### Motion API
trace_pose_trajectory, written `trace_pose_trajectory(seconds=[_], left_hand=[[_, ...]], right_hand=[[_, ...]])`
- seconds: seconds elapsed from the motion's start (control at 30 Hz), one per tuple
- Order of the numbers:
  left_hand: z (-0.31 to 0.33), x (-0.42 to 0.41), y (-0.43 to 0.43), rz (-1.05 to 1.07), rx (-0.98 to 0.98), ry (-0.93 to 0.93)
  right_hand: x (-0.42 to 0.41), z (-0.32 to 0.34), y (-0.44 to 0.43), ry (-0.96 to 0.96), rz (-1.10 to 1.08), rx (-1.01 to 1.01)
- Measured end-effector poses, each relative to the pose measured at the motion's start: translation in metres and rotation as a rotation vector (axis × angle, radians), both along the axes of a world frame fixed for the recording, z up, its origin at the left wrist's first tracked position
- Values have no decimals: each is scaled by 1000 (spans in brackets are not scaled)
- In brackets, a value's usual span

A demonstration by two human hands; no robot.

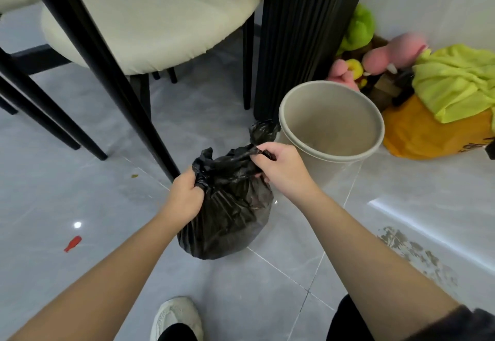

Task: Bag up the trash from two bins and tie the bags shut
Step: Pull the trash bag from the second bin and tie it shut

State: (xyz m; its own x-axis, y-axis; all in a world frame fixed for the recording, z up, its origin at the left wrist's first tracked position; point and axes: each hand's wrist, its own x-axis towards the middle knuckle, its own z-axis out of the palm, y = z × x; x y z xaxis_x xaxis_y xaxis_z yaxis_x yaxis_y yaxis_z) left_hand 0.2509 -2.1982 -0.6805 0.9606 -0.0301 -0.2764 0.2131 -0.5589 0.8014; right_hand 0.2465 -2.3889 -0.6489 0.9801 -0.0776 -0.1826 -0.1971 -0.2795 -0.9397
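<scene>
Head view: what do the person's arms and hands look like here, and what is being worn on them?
Both hands are bare, no gloves, rings or watch visible. The left hand and its forearm are uncovered as far as the frame shows. The right hand also has a bare forearm, with a dark sleeve pushed up near the elbow at the frame's lower right edge.

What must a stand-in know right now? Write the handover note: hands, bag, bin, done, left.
Left hand: grip shut on one gathered end of the bag.
Right hand: grip shut on the other end, pulled across the top.
Bag: black, full, on the floor beside the bin.
Bin: beige, upright, no liner.
Done: bag out of this bin, ends gathered.
Left: finish the knot. No second bin in view.
</scene>
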Motion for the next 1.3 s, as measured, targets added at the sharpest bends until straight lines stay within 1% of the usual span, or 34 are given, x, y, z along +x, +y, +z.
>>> trace_pose_trajectory(seconds=[0.07,0.13,0.23,0.33,0.4,0.43,0.5,0.6,0.67,0.8,0.9,0.93,1.0,1.1,1.2,1.3], left_hand=[[0,3,-1,93,-147,28],[0,6,-2,102,-172,14],[-2,4,-2,-3,-115,-42],[-3,4,1,-221,49,-121],[-7,7,1,-292,152,-159],[-9,8,0,-287,152,-193],[-10,10,-5,-240,66,-212],[-3,11,-18,-135,-147,-125],[-2,11,-25,-85,-219,-81],[-7,12,-27,-85,-224,-134],[-7,10,-25,-118,-89,-310],[-5,9,-26,-120,-79,-347],[-2,7,-28,-99,-149,-299],[-2,5,-32,-26,-279,-153],[-1,1,-37,-36,-309,-101],[1,-3,-36,5,-355,-44]], right_hand=[[-1,0,-2,-18,46,-79],[-2,0,-2,-30,81,-150],[-2,2,-5,-35,94,-181],[-1,4,-9,-60,76,-217],[-1,7,-10,-67,79,-201],[-1,8,-9,-63,82,-183],[-1,9,-8,-50,82,-142],[0,7,-12,-38,72,-91],[0,5,-15,-25,75,-71],[2,3,-17,3,80,-13],[3,6,-18,18,88,48],[4,7,-18,14,93,49],[4,9,-20,4,94,42],[5,8,-25,22,102,12],[5,4,-30,54,135,1],[5,-1,-36,100,91,65]])
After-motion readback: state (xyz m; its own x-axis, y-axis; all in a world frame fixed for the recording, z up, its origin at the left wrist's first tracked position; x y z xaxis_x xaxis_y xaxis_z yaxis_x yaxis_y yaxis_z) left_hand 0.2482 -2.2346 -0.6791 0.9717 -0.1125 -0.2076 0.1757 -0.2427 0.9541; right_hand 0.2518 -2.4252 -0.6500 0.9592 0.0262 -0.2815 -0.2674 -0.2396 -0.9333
